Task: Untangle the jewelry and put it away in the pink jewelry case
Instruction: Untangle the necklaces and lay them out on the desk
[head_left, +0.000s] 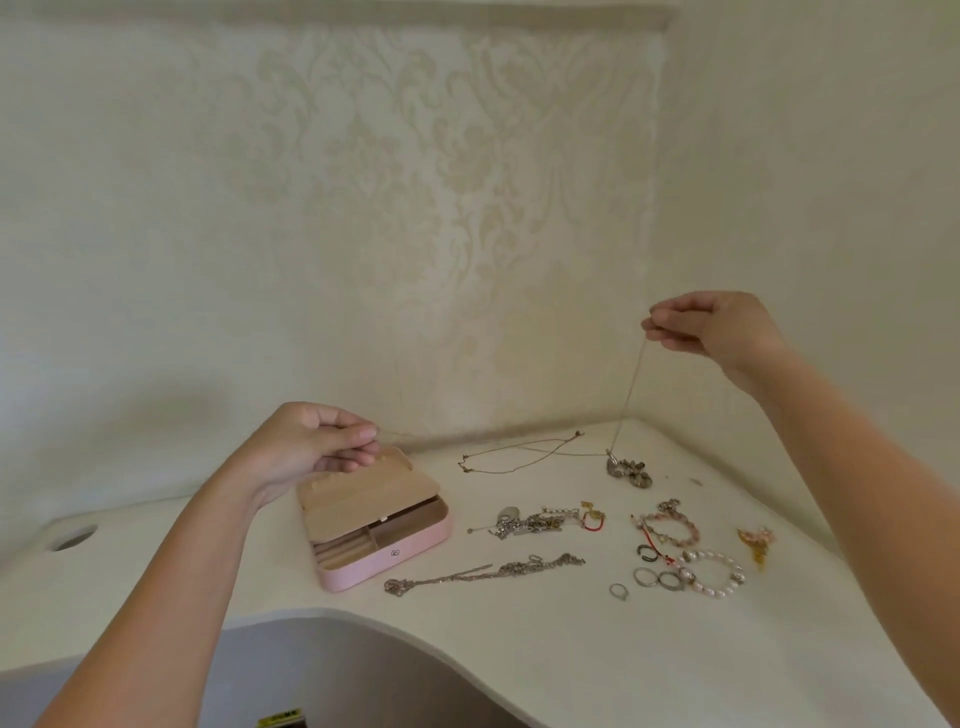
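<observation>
While the right hand (711, 327) is up high pinching a thin chain (631, 389) between thumb and fingertips, the chain runs down to a tangled pendant clump (628, 467) sitting near the worktop's (519, 649) back corner. Left hand (311, 447) pinches a fine strand too, just above the pink jewelry case (379, 530), which sits open near the front edge. Can't tell if it's the same chain. Loose stuff lies right of the case: silver chain (483, 571), rings (657, 578), pearl bracelet (714, 574).

Pink jewelry case (387, 564) with beige lining; cream damask wallpaper (415, 182); white table (519, 649); pink-and-white pearl bracelet (719, 592)
</observation>
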